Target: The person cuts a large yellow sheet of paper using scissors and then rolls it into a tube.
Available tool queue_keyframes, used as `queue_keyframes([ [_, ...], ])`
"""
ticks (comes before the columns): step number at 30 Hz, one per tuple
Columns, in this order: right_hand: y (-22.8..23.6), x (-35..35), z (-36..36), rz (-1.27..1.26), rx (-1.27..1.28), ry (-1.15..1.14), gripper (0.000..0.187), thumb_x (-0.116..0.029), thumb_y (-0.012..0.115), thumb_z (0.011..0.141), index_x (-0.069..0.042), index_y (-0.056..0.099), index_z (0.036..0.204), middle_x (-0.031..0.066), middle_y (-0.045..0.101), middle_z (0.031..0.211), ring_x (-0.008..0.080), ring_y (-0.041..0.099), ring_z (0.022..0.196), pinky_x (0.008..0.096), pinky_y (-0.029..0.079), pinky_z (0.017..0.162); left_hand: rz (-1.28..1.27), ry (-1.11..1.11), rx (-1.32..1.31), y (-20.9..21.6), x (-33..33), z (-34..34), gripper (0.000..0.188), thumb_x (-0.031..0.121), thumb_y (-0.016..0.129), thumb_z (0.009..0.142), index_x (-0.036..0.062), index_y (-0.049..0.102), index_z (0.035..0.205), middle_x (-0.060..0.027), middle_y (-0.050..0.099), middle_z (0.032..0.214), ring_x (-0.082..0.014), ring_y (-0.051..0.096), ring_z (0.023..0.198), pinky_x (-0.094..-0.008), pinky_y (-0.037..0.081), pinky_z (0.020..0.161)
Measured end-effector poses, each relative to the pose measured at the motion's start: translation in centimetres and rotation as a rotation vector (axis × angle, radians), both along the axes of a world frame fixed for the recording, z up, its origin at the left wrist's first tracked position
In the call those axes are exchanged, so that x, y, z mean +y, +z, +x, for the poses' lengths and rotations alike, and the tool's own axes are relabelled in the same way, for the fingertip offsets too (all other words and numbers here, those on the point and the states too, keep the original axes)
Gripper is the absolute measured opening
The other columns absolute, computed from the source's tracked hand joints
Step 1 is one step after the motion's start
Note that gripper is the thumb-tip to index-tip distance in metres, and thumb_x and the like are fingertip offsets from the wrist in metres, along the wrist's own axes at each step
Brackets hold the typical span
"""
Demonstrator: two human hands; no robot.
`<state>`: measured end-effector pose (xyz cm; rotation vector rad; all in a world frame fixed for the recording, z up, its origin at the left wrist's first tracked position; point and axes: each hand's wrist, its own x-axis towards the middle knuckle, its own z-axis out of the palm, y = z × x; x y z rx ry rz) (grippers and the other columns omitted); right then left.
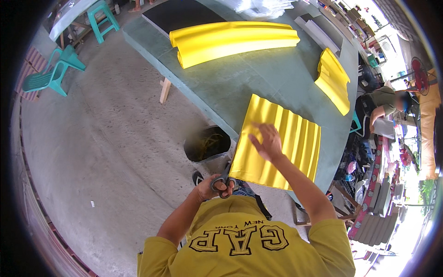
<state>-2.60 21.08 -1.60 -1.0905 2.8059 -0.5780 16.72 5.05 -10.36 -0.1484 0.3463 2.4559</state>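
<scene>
A yellow sheet (295,147) with wavy folds, which looks like fabric or soft plastic, lies at the near edge of the table, its lower corner close to me. My left hand (210,186) is closed round the dark handles of a pair of scissors (225,174). The blades are at the sheet's lower left corner; whether they touch it I cannot tell. My right hand (268,143) is over the left half of the sheet with its fingers spread; whether it presses on the sheet is unclear.
On the green table (217,87) are a long yellow roll (235,41) and a smaller yellow piece (333,82). A black bin (207,144) stands below the left table edge. Green plastic chairs (55,71) are far left. Another person (383,101) sits at the right.
</scene>
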Motion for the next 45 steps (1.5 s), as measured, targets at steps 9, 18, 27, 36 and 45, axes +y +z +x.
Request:
queue_keyframes([
  [9, -2.9, -2.1, -2.0, 0.216, 0.129, -0.121, 0.059, -0.045, 0.034, 0.090, -0.011, 0.026, 0.138, 0.0079, 0.022, 0.145, 0.0309, 0.014, 0.134, 0.0468, 0.012, 0.107, -0.183, 0.030, 0.107, 2.1, -0.2, -1.6, 0.044, 0.026, 0.072, 0.069, -0.0013, 0.057, 0.099, -0.0109, 0.062, 0.086, -0.0152, 0.054, 0.069, -0.0272, 0.041, 0.065],
  [18, -3.1, -2.2, -1.9, 0.261, 0.148, -0.143, 0.060, -0.044, 0.035, 0.089, -0.011, 0.025, 0.138, 0.0078, 0.021, 0.145, 0.0306, 0.015, 0.134, 0.0487, 0.012, 0.107, -0.353, 0.026, -0.112, 5.9, -0.9, -1.5, 0.032, 0.018, 0.068, 0.075, -0.0037, 0.060, 0.097, -0.0123, 0.064, 0.089, -0.0150, 0.059, 0.071, -0.0253, 0.046, 0.068],
  [27, -2.8, -2.0, -2.0, 0.230, 0.132, -0.149, 0.054, -0.042, 0.037, 0.089, -0.020, 0.028, 0.138, 0.0084, 0.023, 0.144, 0.0314, 0.017, 0.133, 0.0477, 0.013, 0.107, -0.377, -0.009, 0.086, 1.0, -1.6, -2.7, 0.029, 0.021, 0.069, 0.074, -0.0032, 0.061, 0.087, -0.0100, 0.064, 0.082, -0.0153, 0.059, 0.071, -0.0274, 0.046, 0.067],
  [36, -3.4, -2.0, -1.9, 0.214, 0.158, -0.139, 0.055, -0.045, 0.039, 0.088, -0.022, 0.030, 0.137, 0.0090, 0.025, 0.144, 0.0327, 0.018, 0.133, 0.0495, 0.013, 0.107, -0.614, 0.149, 0.422, -9.0, -0.1, -1.9, 0.023, 0.011, 0.064, 0.076, 0.0071, 0.053, 0.097, -0.0047, 0.060, 0.091, -0.0194, 0.056, 0.088, -0.0327, 0.045, 0.079],
  [45, -2.9, -2.3, -1.6, 0.251, 0.136, -0.098, 0.056, -0.047, 0.036, 0.088, -0.022, 0.027, 0.138, 0.0074, 0.023, 0.144, 0.0307, 0.017, 0.133, 0.0488, 0.012, 0.108, -0.216, 0.389, 0.000, -2.0, -4.5, -8.4, 0.028, 0.018, 0.065, 0.077, 0.0030, 0.055, 0.099, -0.0087, 0.062, 0.083, -0.0140, 0.057, 0.070, -0.0238, 0.043, 0.058],
])
